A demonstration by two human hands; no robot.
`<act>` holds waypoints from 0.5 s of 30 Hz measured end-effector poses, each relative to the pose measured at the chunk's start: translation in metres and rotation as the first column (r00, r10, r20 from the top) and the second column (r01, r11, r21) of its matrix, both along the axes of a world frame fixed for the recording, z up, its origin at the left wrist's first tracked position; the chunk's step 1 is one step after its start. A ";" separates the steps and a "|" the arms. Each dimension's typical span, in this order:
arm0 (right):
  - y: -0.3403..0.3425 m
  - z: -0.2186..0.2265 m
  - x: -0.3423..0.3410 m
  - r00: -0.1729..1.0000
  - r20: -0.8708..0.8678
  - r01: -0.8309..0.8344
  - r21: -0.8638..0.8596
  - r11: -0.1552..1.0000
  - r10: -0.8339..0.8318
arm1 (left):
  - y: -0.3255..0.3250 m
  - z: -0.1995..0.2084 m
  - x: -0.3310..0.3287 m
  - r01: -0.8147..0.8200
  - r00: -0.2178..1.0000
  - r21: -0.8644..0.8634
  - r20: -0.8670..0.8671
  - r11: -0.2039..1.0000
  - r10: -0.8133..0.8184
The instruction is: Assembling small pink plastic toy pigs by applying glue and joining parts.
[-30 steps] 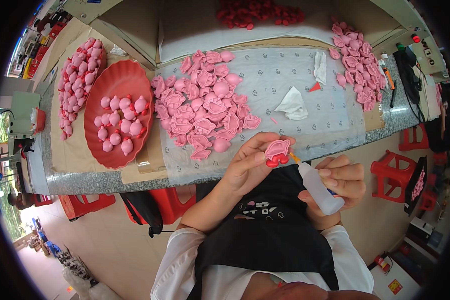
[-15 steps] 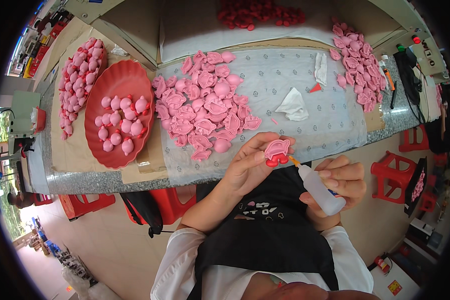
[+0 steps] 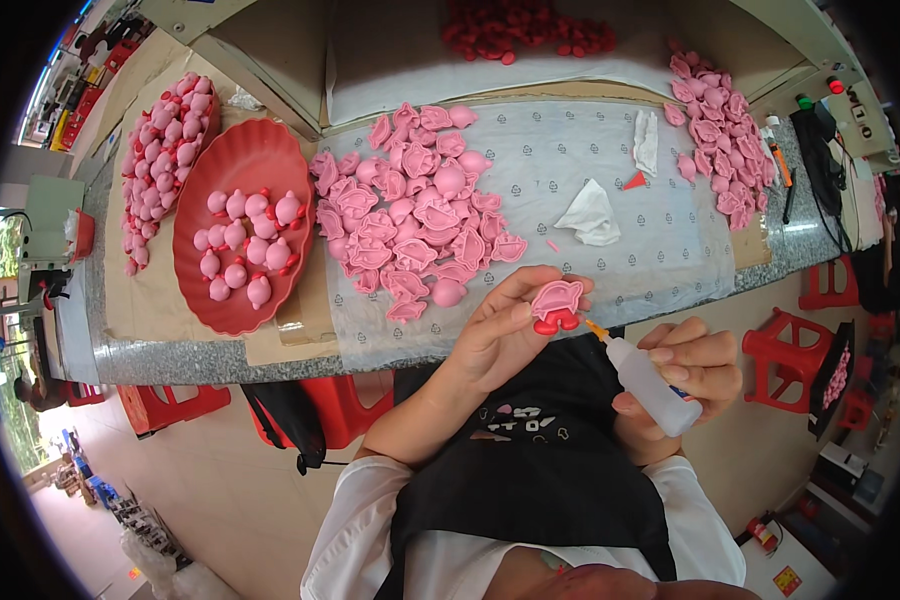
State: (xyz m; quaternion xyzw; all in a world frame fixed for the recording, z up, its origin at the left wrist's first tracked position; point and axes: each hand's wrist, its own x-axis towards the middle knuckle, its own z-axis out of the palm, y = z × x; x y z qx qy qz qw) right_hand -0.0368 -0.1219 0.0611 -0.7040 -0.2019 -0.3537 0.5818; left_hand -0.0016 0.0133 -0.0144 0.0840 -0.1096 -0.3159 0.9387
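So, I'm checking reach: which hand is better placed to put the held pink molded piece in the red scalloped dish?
Likely the left hand: it pinches the pink molded piece and is nearer the scalloped dish. The right hand, farther off, grips the translucent squeeze bottle.

A head-worn camera (fisheye) looks down at the hands [image 3: 497, 332].

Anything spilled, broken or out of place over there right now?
No spill shows around the squeeze bottle. Slightly odd: a thin pink sliver lies alone on the white sheet, apart from the heap of pink pieces, like a stray scrap, near a crumpled white tissue.
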 end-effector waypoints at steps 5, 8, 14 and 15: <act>0.002 -0.006 0.000 0.998 0.032 0.057 0.065 0.996 -0.060 | 0.000 0.000 0.000 -0.005 1.000 0.003 0.006 1.000 0.005; 0.002 -0.007 0.002 0.998 0.039 0.044 0.056 0.997 -0.047 | 0.001 0.001 0.000 -0.009 1.000 0.008 0.004 1.000 0.009; 0.002 -0.007 0.001 0.997 0.053 0.047 0.071 0.996 -0.051 | 0.000 0.001 0.000 -0.005 1.000 0.005 -0.001 1.000 0.005; 0.002 -0.007 0.001 0.997 0.053 0.047 0.073 0.996 -0.051 | 0.000 0.001 0.000 -0.007 1.000 -0.001 0.001 1.000 0.007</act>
